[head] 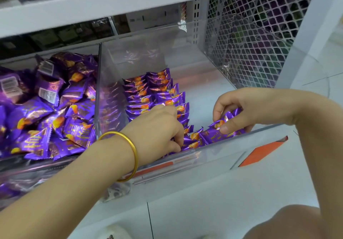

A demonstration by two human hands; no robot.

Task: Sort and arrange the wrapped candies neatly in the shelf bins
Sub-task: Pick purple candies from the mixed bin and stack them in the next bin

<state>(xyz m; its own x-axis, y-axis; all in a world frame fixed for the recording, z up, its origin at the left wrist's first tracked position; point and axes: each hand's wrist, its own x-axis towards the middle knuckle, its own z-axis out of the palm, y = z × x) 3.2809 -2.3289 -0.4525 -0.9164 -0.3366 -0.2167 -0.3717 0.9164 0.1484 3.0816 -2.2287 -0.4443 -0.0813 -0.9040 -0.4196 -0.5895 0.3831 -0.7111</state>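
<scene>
head view: left hand hides front candies; its fingertips unseen.

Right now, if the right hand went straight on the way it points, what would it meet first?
The right hand, holding candies, would probably meet the candy rows first, then the left hand; depth unclear.

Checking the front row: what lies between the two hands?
Head view: a few purple candies lie between left hand and right hand, along the front wall.
</scene>
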